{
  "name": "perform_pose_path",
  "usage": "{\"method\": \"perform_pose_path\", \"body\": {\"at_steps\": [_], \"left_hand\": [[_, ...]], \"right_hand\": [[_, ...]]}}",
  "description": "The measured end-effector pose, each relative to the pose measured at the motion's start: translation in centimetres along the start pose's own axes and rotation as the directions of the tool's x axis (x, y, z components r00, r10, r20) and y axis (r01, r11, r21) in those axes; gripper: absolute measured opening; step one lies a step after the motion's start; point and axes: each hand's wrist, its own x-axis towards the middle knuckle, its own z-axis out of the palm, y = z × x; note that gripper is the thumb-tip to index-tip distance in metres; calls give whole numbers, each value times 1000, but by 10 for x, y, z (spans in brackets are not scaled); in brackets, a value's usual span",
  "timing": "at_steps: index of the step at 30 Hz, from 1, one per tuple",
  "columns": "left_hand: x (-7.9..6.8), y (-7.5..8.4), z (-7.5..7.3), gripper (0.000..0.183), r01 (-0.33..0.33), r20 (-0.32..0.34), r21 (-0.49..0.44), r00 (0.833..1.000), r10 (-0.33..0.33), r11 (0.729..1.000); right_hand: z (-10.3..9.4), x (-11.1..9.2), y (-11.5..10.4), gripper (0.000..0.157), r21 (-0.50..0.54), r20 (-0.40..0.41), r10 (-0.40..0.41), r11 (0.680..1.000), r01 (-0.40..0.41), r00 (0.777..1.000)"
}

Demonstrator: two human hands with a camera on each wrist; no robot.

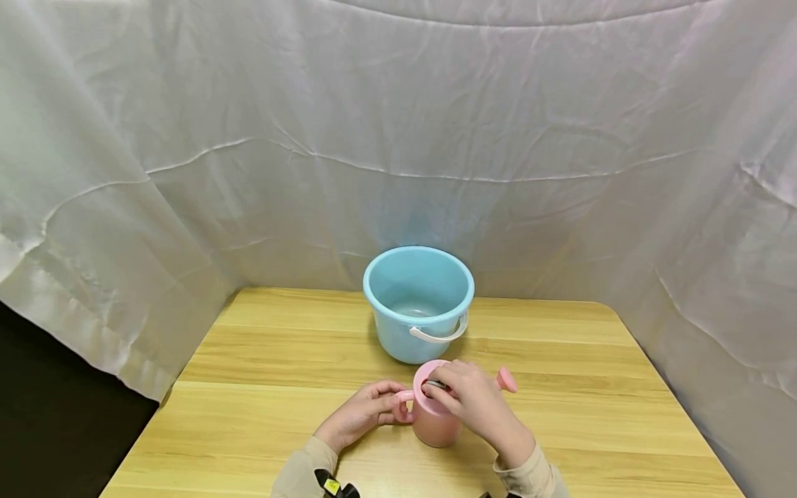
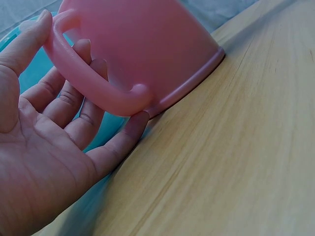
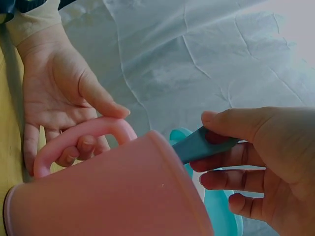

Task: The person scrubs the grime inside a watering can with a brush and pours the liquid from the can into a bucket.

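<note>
A pink watering can (image 1: pixel 436 427) stands upright on the wooden table, its round sprinkler head (image 1: pixel 507 380) pointing right. My left hand (image 1: pixel 361 413) holds the can's looped handle (image 2: pixel 83 81), thumb on top and some fingertips inside the loop. At the can's mouth, my right hand (image 1: pixel 482 408) pinches a flat grey-blue handle (image 3: pixel 191 146) between thumb and fingers. This piece sticks out of the opening; its lower part is hidden inside the can, so I cannot tell its kind.
Just behind the can stands a light blue bucket (image 1: pixel 401 339) with a white bail handle (image 1: pixel 441 338) hanging at its front. Pale grey curtains (image 1: pixel 398 138) enclose the table (image 1: pixel 280 346) at the back and sides.
</note>
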Motion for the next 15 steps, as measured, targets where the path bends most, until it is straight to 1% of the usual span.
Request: {"method": "perform_pose_path", "body": {"at_steps": [3, 6, 8, 10, 13, 15], "left_hand": [[0, 0, 0, 20, 2, -1, -1, 1000, -2, 1000], [0, 0, 0, 21, 7, -2, -3, 1000, -7, 1000], [0, 0, 0, 21, 11, -4, -2, 1000, -11, 1000], [0, 0, 0, 22, 13, -6, -1, 1000, -13, 1000], [0, 1, 0, 22, 19, -10, 1, 1000, -19, 1000], [0, 1, 0, 23, 21, -12, 2, 1000, -21, 1000]], "right_hand": [[-3, 0, -2, 14, 57, 12, 27, 998, -27, 1000], [-7, 1, -5, 13, 123, 3, 43, 991, -43, 999], [-10, 2, -6, 13, 164, -19, 36, 986, -32, 999], [-13, 2, -7, 13, 186, -59, 16, 982, -5, 998], [-16, 3, -9, 15, 197, -115, -8, 980, 31, 993], [-18, 3, -9, 14, 191, -129, -8, 981, 33, 992]]}}
